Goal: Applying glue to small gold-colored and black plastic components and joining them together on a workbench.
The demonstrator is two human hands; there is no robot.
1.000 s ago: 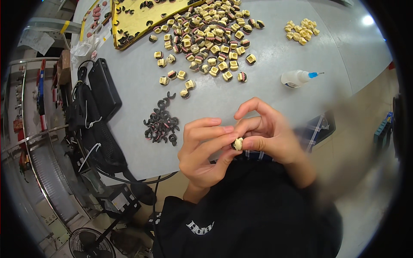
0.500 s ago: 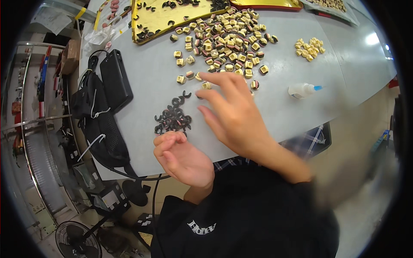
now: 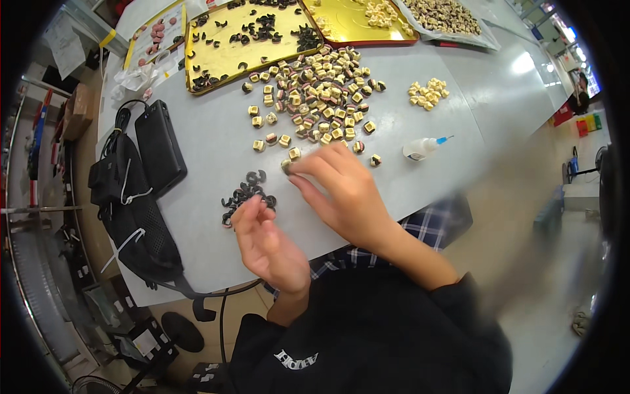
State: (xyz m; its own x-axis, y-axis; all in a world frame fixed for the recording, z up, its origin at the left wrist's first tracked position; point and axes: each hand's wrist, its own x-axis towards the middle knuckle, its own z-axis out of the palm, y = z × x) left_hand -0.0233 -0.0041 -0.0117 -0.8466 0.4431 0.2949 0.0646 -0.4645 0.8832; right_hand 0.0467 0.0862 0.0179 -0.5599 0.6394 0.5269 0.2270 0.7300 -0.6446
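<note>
My right hand (image 3: 348,194) is over the table with its thumb and index finger closed on a small dark-and-cream block (image 3: 287,167), at the near edge of the assembled pieces. Partly curled, my left hand (image 3: 272,253) is held palm inward, its thumb apart from the fingers; nothing shows in it. Its fingertips are beside a pile of small black C-shaped pieces (image 3: 241,194) and hide part of it. Beyond my hands spreads a heap of small cream blocks with black and pink sides (image 3: 321,92). Plain cream pieces (image 3: 428,94) lie in a small cluster to the right.
A white squeeze bottle with a blue tip (image 3: 420,149) lies right of my hands. At left are a black power-bank-like box (image 3: 161,148) and a black mesh pouch with cables (image 3: 141,217). Gold trays (image 3: 226,56) and a bag of pieces (image 3: 446,16) are at the back.
My right thumb and index finger have closed on a small block. My left hand has turned more upright, its fingers still curled. The whole view has shifted, showing more of the far trays.
</note>
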